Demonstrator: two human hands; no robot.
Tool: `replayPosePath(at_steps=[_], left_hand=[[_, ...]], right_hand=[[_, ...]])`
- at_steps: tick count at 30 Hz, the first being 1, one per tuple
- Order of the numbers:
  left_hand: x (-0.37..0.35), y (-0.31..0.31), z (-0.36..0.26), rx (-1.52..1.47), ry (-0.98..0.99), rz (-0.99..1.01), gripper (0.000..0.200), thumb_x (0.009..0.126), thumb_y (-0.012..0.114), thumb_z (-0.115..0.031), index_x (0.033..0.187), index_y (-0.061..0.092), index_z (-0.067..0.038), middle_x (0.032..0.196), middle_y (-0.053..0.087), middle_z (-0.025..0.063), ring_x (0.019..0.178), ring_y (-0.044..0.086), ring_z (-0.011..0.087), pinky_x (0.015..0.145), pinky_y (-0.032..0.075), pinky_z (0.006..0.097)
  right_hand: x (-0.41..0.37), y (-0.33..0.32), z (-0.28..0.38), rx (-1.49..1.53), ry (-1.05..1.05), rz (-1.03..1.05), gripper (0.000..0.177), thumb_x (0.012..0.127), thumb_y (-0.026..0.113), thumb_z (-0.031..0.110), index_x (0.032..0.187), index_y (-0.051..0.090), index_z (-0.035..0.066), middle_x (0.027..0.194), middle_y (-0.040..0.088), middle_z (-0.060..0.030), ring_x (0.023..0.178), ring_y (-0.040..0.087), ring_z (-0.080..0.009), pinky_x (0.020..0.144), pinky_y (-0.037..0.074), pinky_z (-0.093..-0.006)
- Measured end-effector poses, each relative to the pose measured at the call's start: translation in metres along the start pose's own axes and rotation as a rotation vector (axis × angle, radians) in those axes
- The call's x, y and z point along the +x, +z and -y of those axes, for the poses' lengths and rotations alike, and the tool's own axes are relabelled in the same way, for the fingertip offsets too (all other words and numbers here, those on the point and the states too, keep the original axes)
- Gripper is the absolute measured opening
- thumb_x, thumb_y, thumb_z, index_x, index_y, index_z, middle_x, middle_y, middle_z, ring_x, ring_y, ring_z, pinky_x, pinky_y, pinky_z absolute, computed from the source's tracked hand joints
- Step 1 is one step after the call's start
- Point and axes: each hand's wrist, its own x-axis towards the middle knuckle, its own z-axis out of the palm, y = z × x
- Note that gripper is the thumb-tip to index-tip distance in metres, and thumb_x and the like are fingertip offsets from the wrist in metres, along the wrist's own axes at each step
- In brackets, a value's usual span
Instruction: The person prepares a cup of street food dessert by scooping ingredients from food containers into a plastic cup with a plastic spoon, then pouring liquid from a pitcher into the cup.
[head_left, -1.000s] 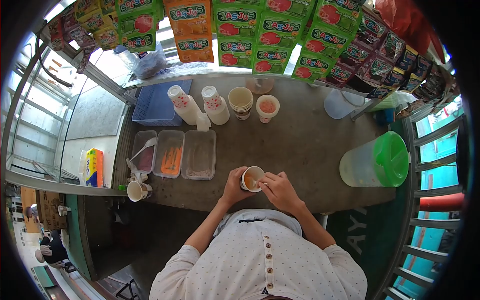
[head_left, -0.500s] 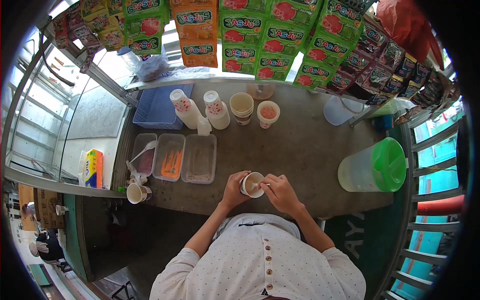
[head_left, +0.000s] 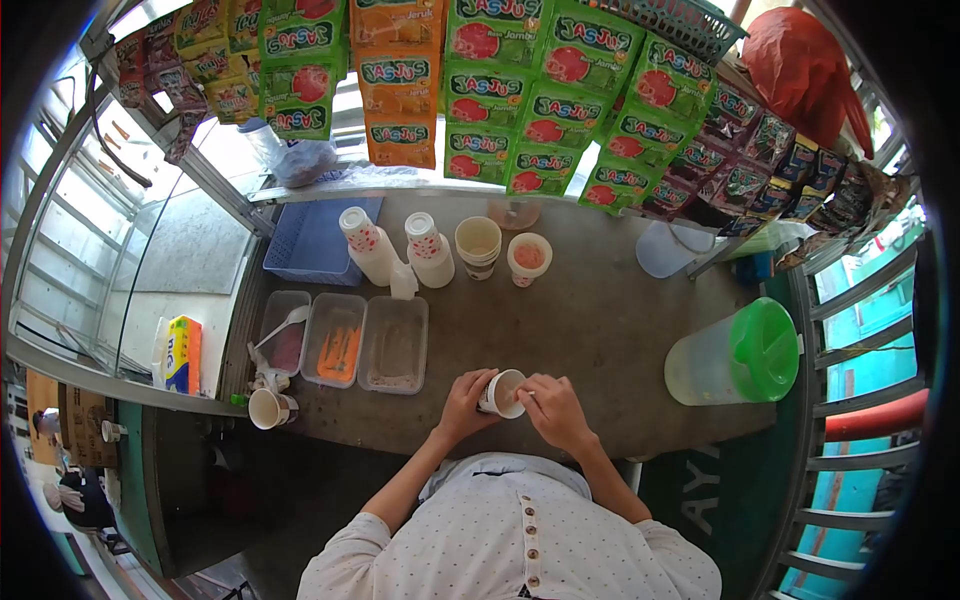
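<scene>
My left hand (head_left: 466, 408) is wrapped round a paper cup (head_left: 490, 394) at the table's near side. The cup leans a little, its mouth facing up and to the right. In the fingers of my right hand (head_left: 556, 412), pinched over the rim, is what looks like a small pale spoon (head_left: 521, 393). Its lower end is inside the cup; the contents are hard to make out. Further up the table stand a cup with pinkish contents (head_left: 529, 257) and a stack of paper cups (head_left: 478, 245).
Two stacks of white cups (head_left: 431, 262) stand by a blue basket (head_left: 290, 265). Clear tubs hold pink powder (head_left: 287, 347), orange powder (head_left: 338, 352) and brownish residue (head_left: 390, 381). A green-lidded jug (head_left: 700, 365) is on the right. Drink sachets (head_left: 480, 110) hang overhead.
The whole view has shifted slightly, so the table things appear lower. Both hands stay at the cup, which now leans more to the right; the right fingers sit a bit closer to its rim.
</scene>
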Motion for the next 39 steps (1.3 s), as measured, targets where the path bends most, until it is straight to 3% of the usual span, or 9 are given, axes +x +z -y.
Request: replayPosePath(at_steps=[3,7,11,13,16,25,31,35,39], left_hand=[[0.003,0.002,-0.003,0.013,-0.019,-0.019,0.081,0.051,0.082,-0.016,0.124,0.05,-0.008,0.116,0.057,0.0106,0.104,0.056,0.0301,0.089,0.043,0.0404],[0.013,0.008,-0.012,0.026,-0.018,0.009,0.082,0.051,0.083,-0.017,0.126,0.049,-0.009,0.116,0.057,0.0104,0.104,0.055,0.0293,0.088,0.043,0.0404],[0.019,0.016,-0.013,-0.021,-0.017,0.049,0.082,0.052,0.082,-0.016,0.127,0.048,-0.009,0.117,0.056,0.0107,0.104,0.055,0.03,0.088,0.043,0.0407],[0.02,0.021,-0.011,-0.031,-0.036,0.04,0.083,0.052,0.083,-0.016,0.127,0.048,-0.009,0.117,0.056,0.0111,0.104,0.055,0.0304,0.088,0.043,0.0407],[0.018,0.023,-0.007,-0.041,-0.055,0.033,0.082,0.053,0.083,-0.017,0.127,0.047,-0.008,0.115,0.057,0.0119,0.104,0.055,0.0311,0.087,0.043,0.0409],[0.016,0.026,-0.004,-0.078,-0.055,0.014,0.077,0.056,0.084,-0.017,0.122,0.044,-0.008,0.112,0.056,0.0132,0.102,0.055,0.0326,0.085,0.044,0.0415],[0.014,0.029,0.0,-0.084,-0.039,0.019,0.077,0.056,0.084,-0.016,0.122,0.043,-0.008,0.113,0.056,0.0139,0.102,0.055,0.0335,0.086,0.044,0.0421],[0.014,0.029,0.0,-0.086,-0.05,0.021,0.077,0.057,0.084,-0.016,0.121,0.044,-0.008,0.113,0.055,0.014,0.103,0.054,0.0336,0.087,0.044,0.0424],[0.014,0.028,-0.002,-0.07,-0.043,0.021,0.077,0.057,0.084,-0.017,0.121,0.044,-0.007,0.113,0.055,0.0141,0.103,0.055,0.0338,0.087,0.044,0.0425]], right_hand=[[0.003,-0.006,-0.001,0.191,0.049,0.092,0.022,0.092,0.045,0.02,0.087,0.063,0.008,0.086,0.062,-0.0057,0.079,0.057,-0.0224,0.075,0.036,-0.0347],[0.007,-0.009,-0.004,-0.076,-0.013,0.006,0.02,0.09,0.047,0.02,0.086,0.062,0.008,0.083,0.062,-0.0072,0.076,0.058,-0.023,0.073,0.037,-0.0362],[0.01,-0.018,-0.001,0.085,-0.007,-0.019,0.02,0.089,0.048,0.021,0.085,0.062,0.007,0.081,0.062,-0.0081,0.075,0.058,-0.0235,0.072,0.036,-0.037],[0.009,-0.016,-0.004,-0.145,0.003,-0.1,0.021,0.089,0.048,0.02,0.083,0.062,0.007,0.078,0.061,-0.0085,0.074,0.057,-0.024,0.072,0.035,-0.0376],[0.002,-0.013,-0.008,0.115,0.072,-0.013,0.021,0.09,0.048,0.021,0.082,0.061,0.006,0.078,0.06,-0.0085,0.073,0.056,-0.0244,0.072,0.035,-0.037],[0.001,-0.002,-0.009,0.077,0.051,-0.167,0.024,0.091,0.047,0.022,0.08,0.062,0.006,0.076,0.058,-0.007,0.071,0.054,-0.023,0.074,0.033,-0.0351],[0.004,-0.01,-0.009,0.054,0.045,-0.05,0.03,0.094,0.045,0.026,0.079,0.062,0.006,0.075,0.058,-0.0059,0.07,0.053,-0.0223,0.073,0.032,-0.0345],[0.005,-0.007,-0.011,-0.089,0.051,-0.15,0.034,0.096,0.043,0.027,0.078,0.062,0.007,0.074,0.058,-0.0057,0.068,0.052,-0.0221,0.073,0.032,-0.0342],[0.004,-0.007,-0.012,0.075,0.071,-0.096,0.035,0.096,0.042,0.027,0.076,0.061,0.007,0.073,0.058,-0.006,0.067,0.051,-0.0226,0.073,0.032,-0.0341]])
